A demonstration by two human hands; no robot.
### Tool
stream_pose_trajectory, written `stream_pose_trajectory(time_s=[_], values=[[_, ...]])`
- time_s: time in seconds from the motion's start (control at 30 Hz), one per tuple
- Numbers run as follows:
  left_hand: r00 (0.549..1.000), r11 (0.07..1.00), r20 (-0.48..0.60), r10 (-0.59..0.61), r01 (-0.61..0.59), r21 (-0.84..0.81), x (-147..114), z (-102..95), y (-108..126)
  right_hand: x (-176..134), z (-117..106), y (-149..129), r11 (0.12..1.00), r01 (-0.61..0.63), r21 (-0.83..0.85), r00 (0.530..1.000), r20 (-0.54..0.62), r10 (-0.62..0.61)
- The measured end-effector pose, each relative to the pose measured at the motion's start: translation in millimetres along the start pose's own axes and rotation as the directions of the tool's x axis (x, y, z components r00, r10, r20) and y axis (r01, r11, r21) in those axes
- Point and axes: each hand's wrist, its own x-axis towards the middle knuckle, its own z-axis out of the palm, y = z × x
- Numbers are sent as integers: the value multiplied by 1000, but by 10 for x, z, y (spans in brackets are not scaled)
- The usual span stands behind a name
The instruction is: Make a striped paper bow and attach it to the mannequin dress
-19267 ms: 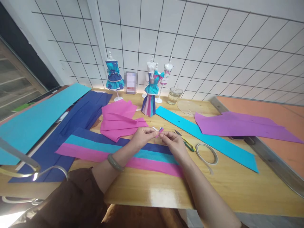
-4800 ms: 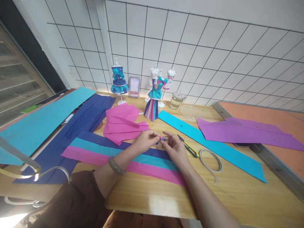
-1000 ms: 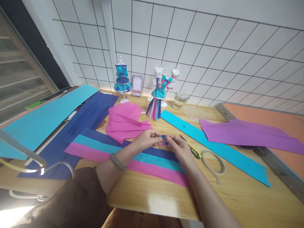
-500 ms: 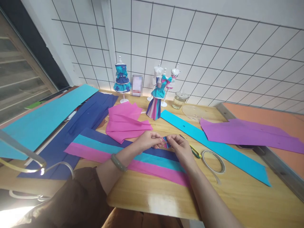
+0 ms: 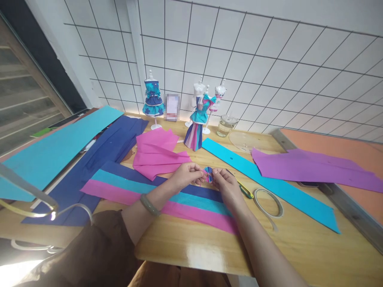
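Between my fingertips is a small pleated paper rosette [image 5: 208, 174] in pink, turquoise and dark blue, fanned into a round shape. My left hand [image 5: 189, 174] pinches its left edge, and my right hand [image 5: 225, 182] pinches its right edge. Both hands are just above a long layered strip of crepe paper [image 5: 125, 185] banded dark blue, turquoise and pink, which lies across the table. A green craft knife [image 5: 245, 190] lies right beside my right hand. Close to it rests a roll of narrow tape [image 5: 281, 209] with a loose end.
Several small dress forms stand at the back, one in a striped paper gown [image 5: 196, 119]. A glass cup [image 5: 226, 125] is beside them. Pink paper [image 5: 155, 153], a turquoise strip [image 5: 269, 183], purple paper [image 5: 311, 169] and dark blue sheets [image 5: 98, 159] lie around.
The pleated paper piece has turned and spread into a rounder fan that shows more turquoise and blue. Both hands keep pinching it, with only slight finger movement.
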Motion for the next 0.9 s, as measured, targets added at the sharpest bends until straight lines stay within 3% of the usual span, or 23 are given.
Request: stream_pose_trajectory(time_s=[0.33, 0.53, 0.73, 0.9], values=[[999, 999, -17, 48, -47, 18, -3, 14, 19, 6, 10, 4, 996, -18, 92, 1000, -2, 18], [999, 996, 0, 34, -34, 80, -3, 26, 11, -19, 12, -47, 986, -111, 125, 994, 12, 111], [999, 994, 33, 21, -24, 107, -8, 56, 5, -44, 22, -63, 999, -48, 22, 998, 33, 48], [999, 994, 17, 34, -36, 106, -5, 42, 9, -14, 4, -25, 995, -47, 89, 998, -31, 50]])
